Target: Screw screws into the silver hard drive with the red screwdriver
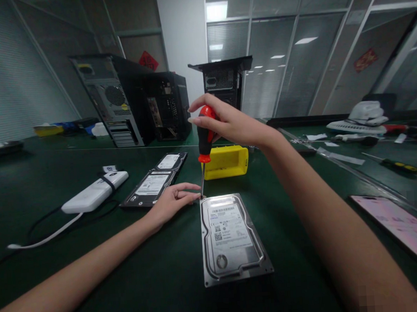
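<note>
A silver hard drive [231, 239] with a white label lies flat on the dark green table in front of me. My right hand [216, 120] is wrapped round the red and black handle of a screwdriver [205, 144], from above. The screwdriver stands nearly upright, its tip at the drive's far left corner. At that same corner, the fingertips of my left hand [176, 199] are drawn together against the drive's edge, close to the screwdriver's tip. Any screw under the tip is too small to make out.
Behind the drive sits a yellow plastic bin [230, 161]. Left are two more hard drives [152, 184] and a white power strip [96, 193]. A phone [398, 229] and another screwdriver [394, 164] lie right. Computer cases [130, 99] stand at the back.
</note>
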{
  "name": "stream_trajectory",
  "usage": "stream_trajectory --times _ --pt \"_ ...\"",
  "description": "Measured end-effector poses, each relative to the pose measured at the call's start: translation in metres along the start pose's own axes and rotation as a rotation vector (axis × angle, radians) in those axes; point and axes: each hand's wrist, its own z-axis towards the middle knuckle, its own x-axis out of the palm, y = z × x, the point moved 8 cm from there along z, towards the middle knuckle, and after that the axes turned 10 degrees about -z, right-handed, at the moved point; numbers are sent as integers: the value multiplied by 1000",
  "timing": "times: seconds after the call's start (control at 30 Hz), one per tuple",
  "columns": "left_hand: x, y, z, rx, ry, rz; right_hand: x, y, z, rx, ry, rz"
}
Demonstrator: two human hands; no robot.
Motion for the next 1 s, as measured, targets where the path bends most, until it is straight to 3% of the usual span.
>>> stream_trajectory --times 1.0 --pt "2 0 -3 -14 -26 -17 0 0 0 13 0 -16"
